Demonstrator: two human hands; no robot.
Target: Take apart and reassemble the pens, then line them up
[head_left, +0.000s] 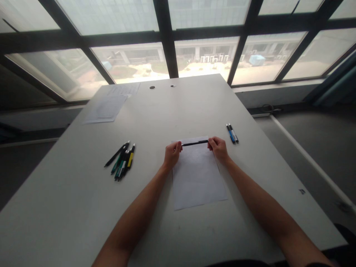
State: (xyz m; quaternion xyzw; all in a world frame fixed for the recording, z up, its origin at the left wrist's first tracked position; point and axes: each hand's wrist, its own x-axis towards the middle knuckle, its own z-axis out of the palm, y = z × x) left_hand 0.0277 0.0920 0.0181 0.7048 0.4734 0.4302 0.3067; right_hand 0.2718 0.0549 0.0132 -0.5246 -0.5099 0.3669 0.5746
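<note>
A black pen (194, 143) is held level between both hands, just above the top edge of a blank sheet of paper (198, 178) that lies at the middle of the white table (69, 207). The left hand (172, 154) is closed around the pen's left end, fingers curled and pinching it; the right hand (218, 148) grips the right end the same way — so the pen spans the gap between the two fists, lying from 9 to 3 o'clock.

The sheet beneath shows no marks that can be made out, so as far as this view tells, nothing has been written on it yet. Whether the pen is capped, clicked or being pulled apart cannot be told; it is too thin here.

At 3 o'clock from the pen, near the right hand, two pens (232, 133) with blue and white barrels lie side by side. At 9 o'clock, well apart, a cluster of pens (121, 162) — black, green and one yellow — lies fanned on the table. At 11 o'clock, towards the window (133, 63), rest some printed sheets (107, 107).
</note>
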